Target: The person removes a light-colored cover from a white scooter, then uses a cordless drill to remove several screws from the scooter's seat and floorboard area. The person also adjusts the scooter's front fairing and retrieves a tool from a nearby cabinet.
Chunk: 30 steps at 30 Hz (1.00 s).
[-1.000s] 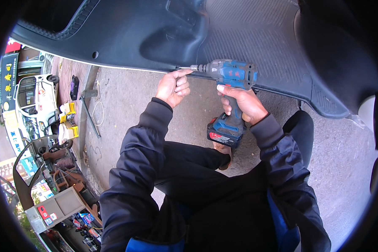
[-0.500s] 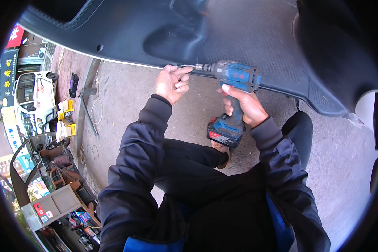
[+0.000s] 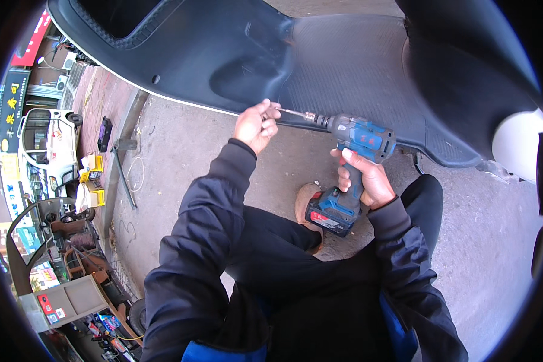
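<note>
A blue and black cordless impact driver (image 3: 363, 139) is in my right hand (image 3: 369, 180), whose fingers wrap round its grip. Its battery (image 3: 332, 212) points down toward my shoe, and its nose faces left. From the chuck a long, thin driver bit (image 3: 294, 113) runs out to my left hand (image 3: 256, 128). The left thumb and fingertips pinch together at the bit's far end; whether a small screw is also between them cannot be made out. Just beyond both hands lies the lower edge of a scooter's dark plastic body panel (image 3: 193, 72).
The scooter's ribbed footboard (image 3: 350, 72) stretches away behind the driver. Grey pavement (image 3: 181, 157) lies beneath my legs. Left, along the kerb, are a long-handled tool (image 3: 123, 178), yellow boxes (image 3: 92, 166), a black case (image 3: 104, 134) and an open cart (image 3: 84, 295) with tools. A white vehicle (image 3: 48, 142) stands beyond.
The driver has shifted right and slightly down, away from the panel's edge. My left hand has moved a little right, its outstretched index finger now drawn in at the bit's end.
</note>
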### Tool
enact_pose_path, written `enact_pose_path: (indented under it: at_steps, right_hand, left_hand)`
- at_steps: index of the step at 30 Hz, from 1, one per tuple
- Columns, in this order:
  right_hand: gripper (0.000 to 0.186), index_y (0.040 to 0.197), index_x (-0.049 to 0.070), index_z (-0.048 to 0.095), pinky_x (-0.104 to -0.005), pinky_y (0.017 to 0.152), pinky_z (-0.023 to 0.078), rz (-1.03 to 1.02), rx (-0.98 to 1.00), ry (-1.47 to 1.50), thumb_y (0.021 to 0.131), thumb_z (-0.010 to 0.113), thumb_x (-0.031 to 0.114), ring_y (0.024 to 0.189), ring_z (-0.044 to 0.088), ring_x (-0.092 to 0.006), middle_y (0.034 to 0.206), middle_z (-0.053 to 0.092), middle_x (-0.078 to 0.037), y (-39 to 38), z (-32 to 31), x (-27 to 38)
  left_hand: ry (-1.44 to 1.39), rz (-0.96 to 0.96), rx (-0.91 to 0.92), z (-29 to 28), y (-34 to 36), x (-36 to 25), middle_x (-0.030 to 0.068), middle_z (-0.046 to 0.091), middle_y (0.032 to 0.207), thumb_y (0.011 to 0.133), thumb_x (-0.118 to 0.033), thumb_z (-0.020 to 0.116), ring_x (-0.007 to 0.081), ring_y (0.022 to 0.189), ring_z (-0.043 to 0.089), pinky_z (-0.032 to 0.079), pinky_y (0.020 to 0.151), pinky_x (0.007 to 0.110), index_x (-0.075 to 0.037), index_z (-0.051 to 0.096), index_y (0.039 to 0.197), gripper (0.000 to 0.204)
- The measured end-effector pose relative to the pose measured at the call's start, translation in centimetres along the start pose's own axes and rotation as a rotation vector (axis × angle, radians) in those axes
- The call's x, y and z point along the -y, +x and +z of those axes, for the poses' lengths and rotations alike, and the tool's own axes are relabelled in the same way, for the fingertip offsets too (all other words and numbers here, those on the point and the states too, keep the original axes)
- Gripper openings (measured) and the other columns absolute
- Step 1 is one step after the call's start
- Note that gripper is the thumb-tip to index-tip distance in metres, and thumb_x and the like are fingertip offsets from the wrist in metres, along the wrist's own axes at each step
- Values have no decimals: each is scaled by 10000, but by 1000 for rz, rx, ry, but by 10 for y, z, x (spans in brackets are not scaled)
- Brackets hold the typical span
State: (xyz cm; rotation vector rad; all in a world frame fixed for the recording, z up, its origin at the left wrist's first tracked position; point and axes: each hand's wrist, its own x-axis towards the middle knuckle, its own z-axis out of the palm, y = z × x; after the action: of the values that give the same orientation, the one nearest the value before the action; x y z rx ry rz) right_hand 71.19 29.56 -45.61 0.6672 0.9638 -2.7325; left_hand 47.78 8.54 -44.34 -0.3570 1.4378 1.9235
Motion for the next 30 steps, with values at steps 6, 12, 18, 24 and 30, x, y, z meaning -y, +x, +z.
enact_pose_path:
  at_steps: [6,12,18,24,30]
  right_hand:
    - [384,1190,-38,657,-298,582,463,-125,-83,10,991,742,280,574,540,-148,751,597,-44,-22,-10,11]
    - [397,1205,-46,651,-296,598,471,-177,-171,28,991,746,275,647,543,-146,767,569,-48,-36,-12,21]
    - [375,1195,-30,659,-294,574,466,-202,-165,37,975,758,257,586,546,-145,718,576,-38,-33,-14,12]
    - [414,1220,-19,622,-308,601,457,-173,-178,-22,1000,725,317,622,520,-154,741,547,-44,-32,-21,11]
    - [412,1235,1,626,-304,607,459,-126,-198,5,999,723,324,632,522,-149,751,549,-33,-36,-17,13]
  left_hand:
    - [-154,-56,-14,17,46,-3,196,609,990,1029,-122,522,221,729,548,467,583,314,77,568,1068,208]
    - [-268,122,-192,38,80,-8,283,435,1452,1012,-95,581,388,1331,494,489,1105,475,144,430,1359,448]
    - [-75,63,-70,10,61,-36,281,162,1731,1081,-394,450,377,1638,3,-37,1292,575,74,243,1625,747]
    - [18,157,-72,5,25,-42,280,262,1695,1088,-370,460,380,1617,139,89,1294,576,66,274,1615,709]
    - [321,81,249,20,9,-14,230,587,1447,1076,-146,517,319,1347,576,464,1167,461,81,565,1376,379]
